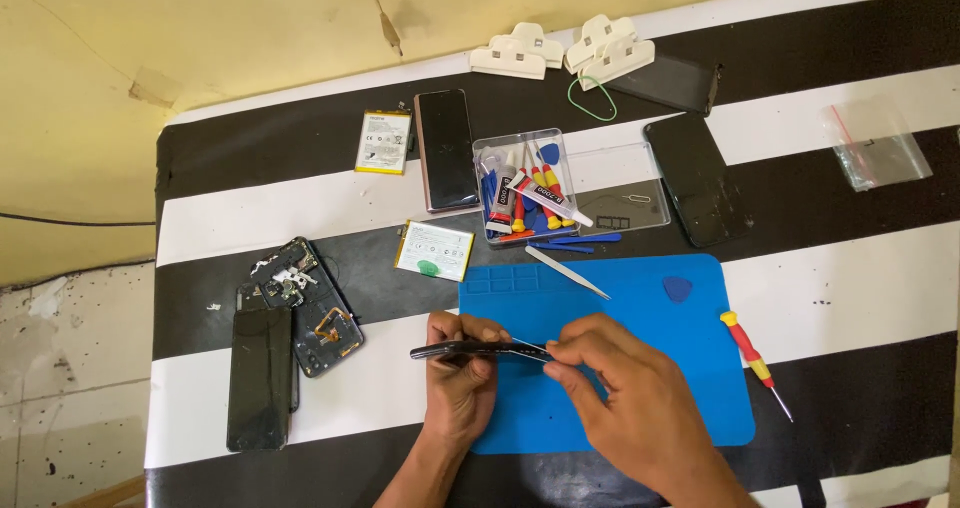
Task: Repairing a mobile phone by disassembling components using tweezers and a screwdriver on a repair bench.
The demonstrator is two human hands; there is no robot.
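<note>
1. We held the dark phone (478, 350) edge-on over the blue mat (700, 388), just above the tabletop (850, 268), its long axis running 9 to 3 o'clock.
2. Our left hand (462, 380) was clamped on its 9 o'clock half from below.
3. Our right hand (625, 393) pinched a thin pin (527, 345) at its 3 o'clock end; hands nearly touched.

Two batteries (383, 142) (435, 249), three white clamps (509, 58) (594, 38) (615, 63), two blue picks (677, 289) (549, 154), one green pick (428, 268), one screwdriver (754, 361), one tweezers (566, 271)
</note>
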